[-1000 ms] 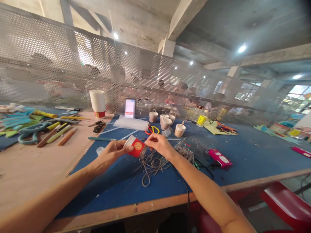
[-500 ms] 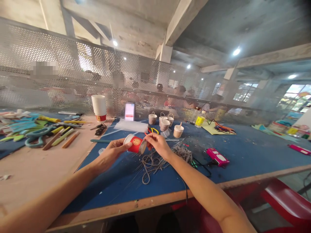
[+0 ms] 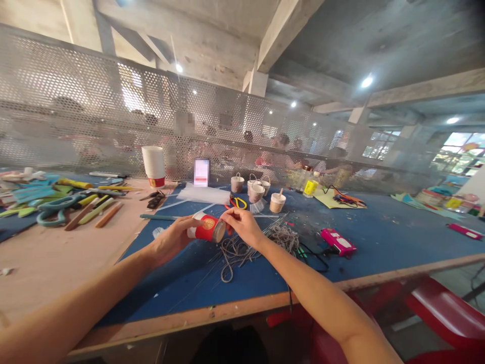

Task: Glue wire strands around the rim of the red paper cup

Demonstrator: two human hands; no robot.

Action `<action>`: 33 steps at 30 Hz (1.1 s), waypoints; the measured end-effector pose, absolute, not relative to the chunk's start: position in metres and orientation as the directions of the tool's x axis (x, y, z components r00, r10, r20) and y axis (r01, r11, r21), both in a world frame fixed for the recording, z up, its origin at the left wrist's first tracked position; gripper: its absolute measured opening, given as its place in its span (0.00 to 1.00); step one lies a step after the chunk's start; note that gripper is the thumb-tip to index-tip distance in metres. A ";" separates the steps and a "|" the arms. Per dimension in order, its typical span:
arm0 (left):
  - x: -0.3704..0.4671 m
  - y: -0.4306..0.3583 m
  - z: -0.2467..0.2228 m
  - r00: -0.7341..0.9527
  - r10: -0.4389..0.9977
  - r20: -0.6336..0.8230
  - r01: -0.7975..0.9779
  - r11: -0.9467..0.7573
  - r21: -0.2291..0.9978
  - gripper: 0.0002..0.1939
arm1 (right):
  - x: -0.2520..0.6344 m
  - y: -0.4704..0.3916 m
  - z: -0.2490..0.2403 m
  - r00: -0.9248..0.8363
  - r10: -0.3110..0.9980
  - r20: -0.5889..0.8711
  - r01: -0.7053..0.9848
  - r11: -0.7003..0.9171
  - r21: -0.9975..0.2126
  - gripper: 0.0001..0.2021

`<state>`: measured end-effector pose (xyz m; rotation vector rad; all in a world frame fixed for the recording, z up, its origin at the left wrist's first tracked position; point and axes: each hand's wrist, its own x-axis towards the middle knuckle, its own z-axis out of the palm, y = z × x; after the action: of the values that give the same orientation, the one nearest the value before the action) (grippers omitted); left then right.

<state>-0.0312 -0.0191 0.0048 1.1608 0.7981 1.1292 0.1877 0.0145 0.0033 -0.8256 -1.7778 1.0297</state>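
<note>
A red and white paper cup [image 3: 206, 227] lies tilted on its side above the blue mat, and my left hand [image 3: 178, 233] grips its white end. The cup's greyish end points right. Close against that end, my right hand [image 3: 239, 225] has its fingers pinched together; whatever they hold is too small to make out. Beneath my right hand a tangle of grey cord [image 3: 282, 240] spreads over the mat, with one loop reaching toward me. Scissors with red and yellow handles [image 3: 238, 202] lie just beyond my right fingers.
Several small handled cups [image 3: 256, 193] and a cup with a stick [image 3: 278, 203] stand farther back. A stack of paper cups [image 3: 153, 164] is at the left, near clay-coloured sticks [image 3: 109, 215] and large scissors [image 3: 56, 210]. A magenta device [image 3: 338, 241] with a black cable lies right.
The cup and my left hand have shifted slightly left and down, and the cup has turned a little. My right hand stays pinched by the cup's end.
</note>
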 end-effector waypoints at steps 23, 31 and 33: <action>-0.031 -0.017 -0.001 0.323 0.935 0.148 -0.165 -0.099 0.981 0.12 | 0.186 0.010 0.004 -0.323 0.858 0.400 0.109 0.454 -0.884 0.13; -0.029 -0.014 0.001 0.226 0.961 0.161 -0.181 -0.121 0.976 0.15 | 0.191 0.010 0.010 -0.309 0.840 0.446 0.073 0.489 -0.869 0.18; -0.031 -0.013 0.002 0.189 0.966 0.176 -0.212 -0.135 0.968 0.15 | 0.191 0.006 0.011 -0.310 0.831 0.462 0.067 0.504 -0.861 0.18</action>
<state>-0.0311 -0.0134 0.0022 1.2630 0.8325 1.2524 0.1910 0.0065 0.0108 -0.7645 -1.7248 0.9335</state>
